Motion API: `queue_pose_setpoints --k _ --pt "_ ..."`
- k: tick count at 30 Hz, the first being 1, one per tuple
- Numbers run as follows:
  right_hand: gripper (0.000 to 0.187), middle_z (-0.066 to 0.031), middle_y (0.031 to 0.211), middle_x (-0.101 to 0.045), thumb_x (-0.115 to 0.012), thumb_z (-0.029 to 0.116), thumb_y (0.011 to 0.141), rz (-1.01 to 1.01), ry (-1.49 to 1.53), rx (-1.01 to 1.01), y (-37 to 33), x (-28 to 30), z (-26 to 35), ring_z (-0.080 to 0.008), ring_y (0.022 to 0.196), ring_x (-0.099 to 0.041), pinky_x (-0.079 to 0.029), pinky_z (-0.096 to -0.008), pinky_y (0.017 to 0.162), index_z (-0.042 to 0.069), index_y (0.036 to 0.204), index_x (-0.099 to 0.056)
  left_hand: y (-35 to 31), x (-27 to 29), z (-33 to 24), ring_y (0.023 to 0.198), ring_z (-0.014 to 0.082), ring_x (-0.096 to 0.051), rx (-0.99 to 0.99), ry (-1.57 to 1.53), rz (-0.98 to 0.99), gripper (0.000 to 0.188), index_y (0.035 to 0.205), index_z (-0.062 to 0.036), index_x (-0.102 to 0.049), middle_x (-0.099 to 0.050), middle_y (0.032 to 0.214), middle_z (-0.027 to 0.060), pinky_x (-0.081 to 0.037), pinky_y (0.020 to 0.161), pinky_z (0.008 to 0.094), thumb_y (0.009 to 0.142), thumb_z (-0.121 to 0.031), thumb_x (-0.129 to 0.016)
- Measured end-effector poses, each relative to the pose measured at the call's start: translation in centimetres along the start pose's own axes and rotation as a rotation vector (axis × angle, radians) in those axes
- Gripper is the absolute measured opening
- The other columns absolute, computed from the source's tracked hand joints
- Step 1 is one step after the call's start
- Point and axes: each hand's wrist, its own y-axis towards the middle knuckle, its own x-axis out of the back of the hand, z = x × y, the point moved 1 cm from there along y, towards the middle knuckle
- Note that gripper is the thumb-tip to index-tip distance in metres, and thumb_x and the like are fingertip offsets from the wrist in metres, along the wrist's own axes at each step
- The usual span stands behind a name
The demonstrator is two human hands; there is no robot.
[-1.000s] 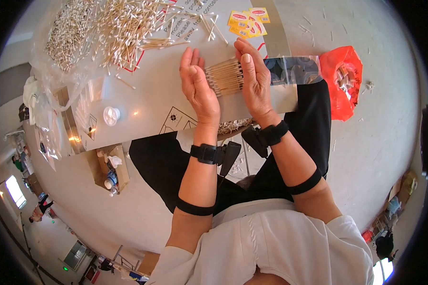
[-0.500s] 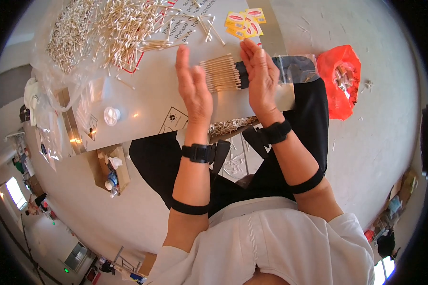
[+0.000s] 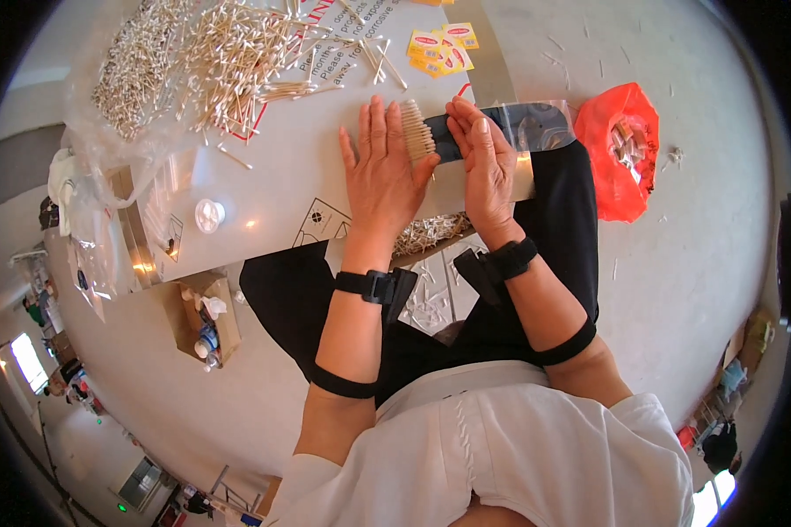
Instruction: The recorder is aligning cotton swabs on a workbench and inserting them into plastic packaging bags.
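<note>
A flat row of cotton swabs [image 3: 417, 132] lies on the table, its tips lined up toward the right. My left hand [image 3: 380, 171] rests flat over the row's left part, fingers straight and thumb out at the swabs' near edge, hiding much of them. Just right of the row, my right hand [image 3: 486, 167] stands on edge with its fingers stretched out. It is by a dark flat strip [image 3: 446, 140], which reaches from the swabs to under a clear plastic bag [image 3: 549, 132]. Whether the right fingers touch the strip cannot be told.
Loose cotton swabs [image 3: 237, 66] are heaped at the far left beside a clear bag [image 3: 141, 70] full of more. Yellow labels [image 3: 439, 53] lie beyond my hands. A white round cup [image 3: 208, 215] stands at left. A red bag [image 3: 611, 176] sits at right; a cardboard box [image 3: 202, 321] is below the table.
My left hand has turned from upright on edge to palm down and moved right onto the cotton swabs. The right hand stays beside the dark strip, shifted slightly nearer me.
</note>
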Motion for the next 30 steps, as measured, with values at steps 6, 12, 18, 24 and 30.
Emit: queue_pose_setpoints --k 6,12,18,24,30 --pt "0.051 -0.0148 0.14 -0.049 -0.041 0.035 0.106 0.043 -0.051 0.07 1.0 -1.1 -0.3 -0.0213 0.132 -0.045 -0.034 -0.0355 0.114 -0.006 0.137 -0.047 -1.0 0.2 0.7 0.147 0.032 -0.019 0.204 -0.785 -0.443 0.069 0.151 0.0 -0.025 -0.023 0.157 0.0214 -0.014 0.119 0.0472 0.101 -0.044 -0.043" --pt "0.053 -0.0134 0.145 -0.046 -0.041 0.036 0.106 0.138 -0.18 0.14 3.8 -2.1 -1.6 -0.0206 0.135 -0.042 -0.032 -0.0337 0.114 -0.004 0.14 -0.045 2.0 -0.6 1.5 0.145 0.0292 -0.025 0.321 -1.402 -0.578 0.072 0.149 0.0051 -0.024 -0.026 0.156 0.0196 -0.02 0.119 0.0415 0.102 -0.047 -0.042" --pt "0.046 -0.0153 0.134 -0.056 -0.045 0.032 0.104 0.083 -0.192 0.213 3.7 -3.4 -2.3 -0.0244 0.126 -0.05 -0.034 -0.032 0.109 -0.005 0.128 -0.056 2.9 -1.3 1.3 0.143 0.0288 -0.028 0.288 -1.48 -0.542 0.069 0.148 0.0038 -0.029 -0.03 0.154 0.0183 -0.02 0.117 0.0433 0.102 -0.046 -0.044" --pt "0.041 -0.0136 0.129 -0.058 -0.05 0.027 0.103 -0.026 -0.006 0.069 2.9 -0.7 -0.8 -0.0196 0.121 -0.055 -0.043 -0.0318 0.106 -0.003 0.13 -0.056 0.3 0.1 2.5 0.137 0.03 -0.038 0.337 -1.358 -0.661 0.056 0.142 0.0037 -0.037 -0.04 0.148 0.0196 -0.027 0.114 0.0452 0.102 -0.034 -0.047" --pt "0.019 -0.0044 0.092 -0.069 -0.06 0.011 0.096 0.016 -0.292 -0.2 -2.0 2.8 2.9 -0.0101 0.084 -0.063 -0.051 -0.0238 0.075 -0.006 0.102 -0.066 -6.6 0.1 3.1 0.123 0.0264 -0.053 0.425 -1.206 -0.569 0.034 0.127 0.0038 -0.051 -0.053 0.134 0.0164 -0.042 0.105 0.0394 0.1 -0.017 -0.052"
